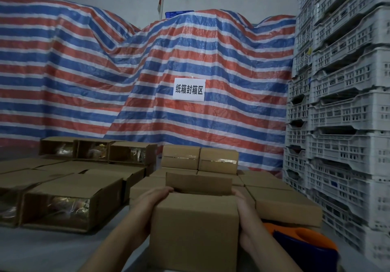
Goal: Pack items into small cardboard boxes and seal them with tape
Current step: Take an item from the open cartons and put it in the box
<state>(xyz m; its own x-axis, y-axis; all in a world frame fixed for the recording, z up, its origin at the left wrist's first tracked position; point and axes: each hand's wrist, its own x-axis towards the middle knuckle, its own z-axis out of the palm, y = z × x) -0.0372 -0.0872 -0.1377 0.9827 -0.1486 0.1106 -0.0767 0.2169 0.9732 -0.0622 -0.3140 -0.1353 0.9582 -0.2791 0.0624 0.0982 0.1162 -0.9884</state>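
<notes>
Both hands grip a small cardboard box (195, 227). The left hand (155, 199) and right hand (242, 206) curl their fingers over its open top. An orange tape dispenser (304, 240) lies near right.

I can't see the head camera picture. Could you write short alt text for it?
Two bare hands, left hand and right hand, hold a small cardboard box by its sides, far flap up. More boxes lie on the table, with a striped tarp behind and white crates stacked at right.
</notes>
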